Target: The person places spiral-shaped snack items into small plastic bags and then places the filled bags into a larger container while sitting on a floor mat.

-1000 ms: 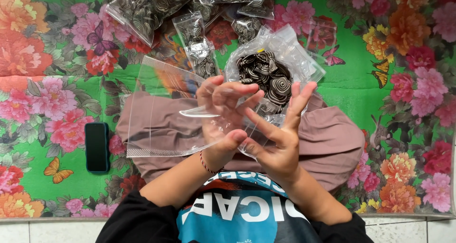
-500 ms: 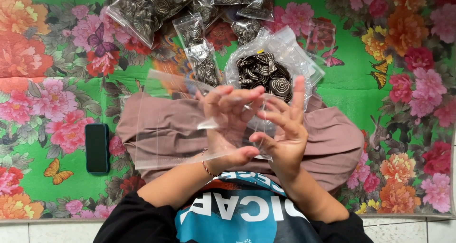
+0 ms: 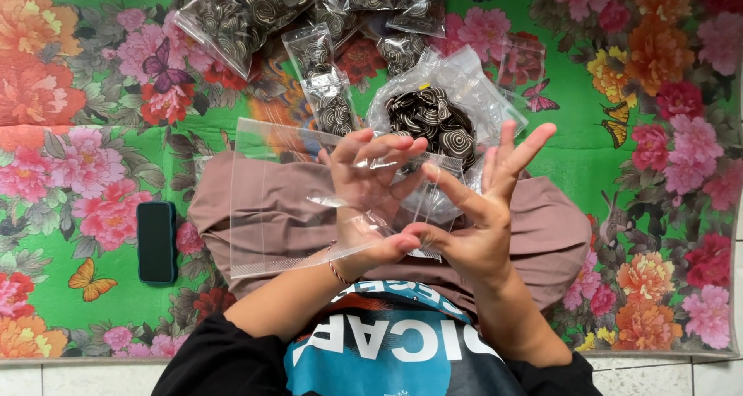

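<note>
Empty clear bag [image 3: 282,203] held up over the lap, between chest and the open sack of swirl cookies [image 3: 433,117]. Left hand [image 3: 371,187] closed on the bag's right edge, fingers curled, thumb beneath, film pinched and crumpled there. Right hand [image 3: 480,203] mostly spread, fingers fanned upward, thumb and forefinger nipping the same edge just beside the left thumb. Hard to tell whether the mouth is already parted or only being rubbed apart.

Bag: thin film, near weightless, floppy, slick, prone to clinging to itself. Likely to sag and fold if gripped at one point. Best taken at the open edge, one layer per hand, pads sliding against each other to split the layers. Sealed strip along the lower left edge looks a little stiffer; a fair second grip.

Around: filled small bags [image 3: 325,87] of the same dark striped cookies strewn at the top of the floral mat [image 3: 665,156], well apart from the hands. Dark phone [image 3: 156,241] flat on the mat at left, clear of everything. Mauve cloth [image 3: 549,241] over the lap under the bag. Cookies probably brittle; no squeezing once inside.
</note>
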